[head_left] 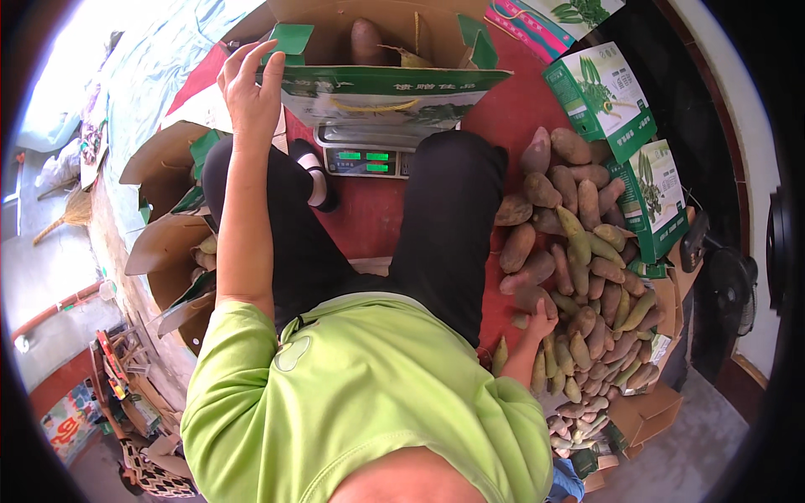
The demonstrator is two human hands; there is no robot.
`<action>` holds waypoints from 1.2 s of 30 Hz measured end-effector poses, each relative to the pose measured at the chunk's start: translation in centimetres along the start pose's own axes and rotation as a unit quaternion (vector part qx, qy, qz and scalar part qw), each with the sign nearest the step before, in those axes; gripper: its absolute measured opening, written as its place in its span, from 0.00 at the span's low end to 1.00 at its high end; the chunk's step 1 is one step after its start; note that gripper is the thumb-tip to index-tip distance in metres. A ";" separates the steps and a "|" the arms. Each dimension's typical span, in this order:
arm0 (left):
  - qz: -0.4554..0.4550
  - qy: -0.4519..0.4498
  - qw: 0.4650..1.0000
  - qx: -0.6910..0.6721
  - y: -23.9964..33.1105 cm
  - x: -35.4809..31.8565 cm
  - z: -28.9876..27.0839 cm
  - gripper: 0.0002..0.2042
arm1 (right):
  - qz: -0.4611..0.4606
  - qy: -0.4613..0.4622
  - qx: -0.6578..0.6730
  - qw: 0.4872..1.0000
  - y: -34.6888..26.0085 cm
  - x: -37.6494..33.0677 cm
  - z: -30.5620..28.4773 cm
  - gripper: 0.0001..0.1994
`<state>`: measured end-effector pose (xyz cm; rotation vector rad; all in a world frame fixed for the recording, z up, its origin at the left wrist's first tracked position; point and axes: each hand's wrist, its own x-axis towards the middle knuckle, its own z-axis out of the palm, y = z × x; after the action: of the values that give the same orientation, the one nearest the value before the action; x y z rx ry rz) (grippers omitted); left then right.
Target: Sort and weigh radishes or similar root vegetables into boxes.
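Observation:
My left hand (253, 82) reaches up to the near left corner of an open green-and-white carton (394, 88), fingers and thumb closed on its green edge flap. Inside the carton lie a reddish-brown tuber (366, 42) and a greenish one (412, 59). Under the carton, a digital scale (366, 161) shows lit green displays. Down at my right side, my right hand (535, 325) has its fingers closed round a brown tuber (530, 298) at the left edge of a big heap of brown and green tubers (587, 289). The hand partly hides that tuber.
Open cartons (172, 251) stand left of my legs, one with tubers inside. Two green-and-white cartons (608, 92) (654, 193) border the heap on the right, near a black fan (728, 272). Red matting (377, 214) covers the floor between my legs. A broom (74, 210) lies far left.

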<state>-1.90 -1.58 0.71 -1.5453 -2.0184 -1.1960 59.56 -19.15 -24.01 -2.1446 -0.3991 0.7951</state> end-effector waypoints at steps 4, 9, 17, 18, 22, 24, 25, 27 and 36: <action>-0.032 -0.011 0.999 -0.020 -0.1 0.1 0.0 0.14 | -0.008 -0.056 0.138 0.989 -8.9 -2.9 1.9 0.27; -0.021 -0.002 0.998 -0.054 -0.7 0.2 -0.1 0.14 | -0.100 -0.124 0.197 0.967 -18.2 -5.1 6.2 0.24; -0.019 -0.013 0.996 -0.081 -0.6 0.3 -1.4 0.14 | -0.257 -0.238 0.281 0.893 -31.2 -11.3 11.8 0.21; -0.022 -0.013 0.996 -0.084 -0.7 0.2 -1.4 0.14 | -0.278 -0.266 0.290 0.876 -32.7 -12.2 12.4 0.21; -0.065 -0.024 0.990 -0.122 0.7 0.7 -2.2 0.09 | -0.331 -0.322 0.293 0.837 -37.5 -14.5 15.4 0.20; -0.050 -0.018 0.989 -0.138 0.3 0.7 -1.9 0.10 | -0.349 -0.338 0.284 0.827 -39.4 -16.2 16.9 0.21; -0.052 -0.016 0.989 -0.136 0.2 0.8 -2.0 0.10 | -0.364 -0.355 0.277 0.815 -40.2 -17.0 17.7 0.21; -0.055 -0.018 0.990 -0.129 0.3 0.8 -1.9 0.10 | -0.392 -0.347 0.257 0.812 -41.7 -17.9 19.0 0.21; -0.051 -0.041 0.991 -0.113 -1.6 0.3 -1.5 0.15 | -0.469 -0.338 0.204 0.790 -44.6 -20.5 21.3 0.18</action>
<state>-3.81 -2.69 1.13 -1.6360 -2.0971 -1.4661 29.36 10.79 8.51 -0.9516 -1.3844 0.8874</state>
